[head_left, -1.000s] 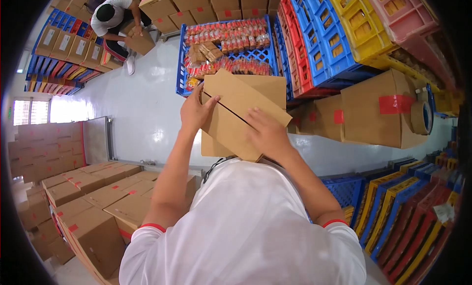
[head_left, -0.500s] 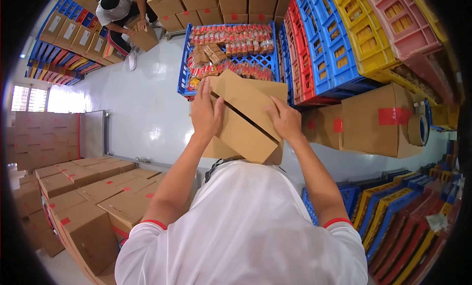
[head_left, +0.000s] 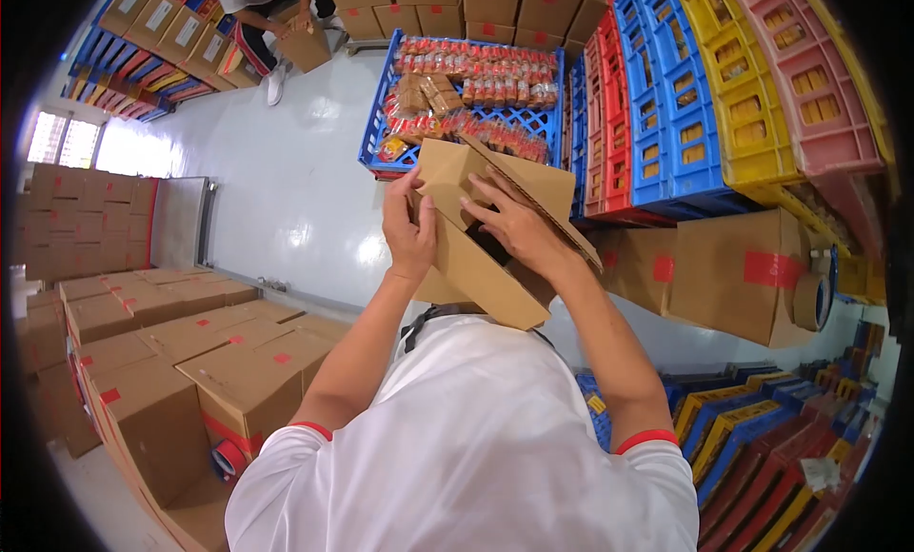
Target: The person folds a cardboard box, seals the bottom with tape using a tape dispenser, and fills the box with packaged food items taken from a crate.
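Note:
A cardboard box (head_left: 462, 281) is tilted in front of my chest, its top partly open with a dark gap showing. My left hand (head_left: 411, 236) grips the box's left edge, thumb on the near side. Over the opening, my right hand (head_left: 522, 226) has its fingers spread against the inner cardboard. One flap (head_left: 543, 205) stands raised behind that hand. The box's inside is mostly hidden. Just beyond it sits a blue crate (head_left: 373, 152) holding rows of small packs (head_left: 495, 67) in red and clear wrapping, with brown packs (head_left: 427, 95) lying on top.
Stacked red, blue, yellow and pink crates (head_left: 733, 105) rise at the right. Below them stands a taped carton (head_left: 733, 276) with a tape roll (head_left: 811, 300) at its side. Closed cartons (head_left: 181, 362) fill the lower left. A co-worker (head_left: 276, 19) handles a box at the upper left.
One box flap has swung up and the gap has widened. My right hand has moved from the box's right edge onto the opening, fingers spread. The left hand stays on its edge.

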A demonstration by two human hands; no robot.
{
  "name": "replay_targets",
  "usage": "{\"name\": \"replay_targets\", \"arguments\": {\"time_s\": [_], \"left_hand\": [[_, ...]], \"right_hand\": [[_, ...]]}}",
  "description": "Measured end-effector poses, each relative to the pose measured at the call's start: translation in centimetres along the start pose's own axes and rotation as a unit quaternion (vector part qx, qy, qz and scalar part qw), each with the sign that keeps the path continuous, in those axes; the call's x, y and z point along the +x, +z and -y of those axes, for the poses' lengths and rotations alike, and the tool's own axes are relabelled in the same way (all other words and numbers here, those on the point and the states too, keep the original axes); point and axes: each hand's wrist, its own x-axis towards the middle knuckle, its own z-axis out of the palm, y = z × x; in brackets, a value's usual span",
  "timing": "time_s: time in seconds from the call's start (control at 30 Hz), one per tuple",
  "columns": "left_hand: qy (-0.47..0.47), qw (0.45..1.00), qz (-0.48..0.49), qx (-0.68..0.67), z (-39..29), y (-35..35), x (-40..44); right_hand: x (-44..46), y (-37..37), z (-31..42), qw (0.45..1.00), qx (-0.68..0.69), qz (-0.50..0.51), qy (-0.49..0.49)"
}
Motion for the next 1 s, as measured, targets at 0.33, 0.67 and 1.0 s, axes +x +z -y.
{"name": "replay_targets", "arguments": {"time_s": [0.33,0.67,1.0], "left_hand": [[-0.003,0.986,0.085,0.142,-1.0,1.4,1.3],[0.041,0.939,0.128,0.318,-0.8,1.9,1.4],[-0.188,0.864,0.341,0.319,-2.4,0.2,4.7]], "right_hand": [[3.4,1.6,-2.8,0.987,-0.099,0.094,-0.090],[-0.7,-9.2,5.3,0.994,-0.060,-0.062,0.073],[-5.5,0.6,3.6,0.980,-0.143,0.088,0.109]]}}
